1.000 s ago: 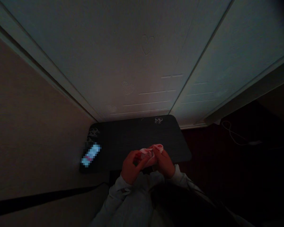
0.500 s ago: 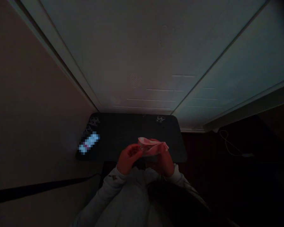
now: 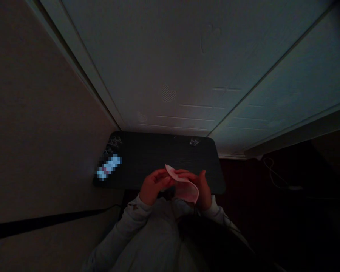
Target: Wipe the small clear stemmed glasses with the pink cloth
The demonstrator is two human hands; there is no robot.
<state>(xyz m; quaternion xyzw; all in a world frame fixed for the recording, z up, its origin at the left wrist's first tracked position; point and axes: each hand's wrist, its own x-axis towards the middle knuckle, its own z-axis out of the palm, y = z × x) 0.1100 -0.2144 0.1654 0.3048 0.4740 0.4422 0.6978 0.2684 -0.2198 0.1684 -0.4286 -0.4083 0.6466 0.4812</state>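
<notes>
A thin, soft pink piece of cloth with a curved edge [image 3: 187,192] is held up in front of my body, above the near edge of the dark table. My left hand [image 3: 153,186] pinches its left end between thumb and fingers. Behind the cloth, the fingers of my right hand [image 3: 204,192] lie stretched along its back, with the thumb sticking up and away from it. The cloth's right part hangs down in a rounded flap. Dim light leaves the exact kind of cloth item unclear.
The small dark table [image 3: 147,155] stands against a pale panelled wall [image 3: 147,68]. On its left lie a blurred-out bright object [image 3: 109,167] and tangled clear items [image 3: 115,141]. Another small clear item [image 3: 195,141] sits at the back right. A white cable [image 3: 272,175] lies on the floor.
The pink cloth has turned, its right part now hanging lower with a broad face showing. My right thumb has lifted off and spread away. My left hand keeps its pinch.
</notes>
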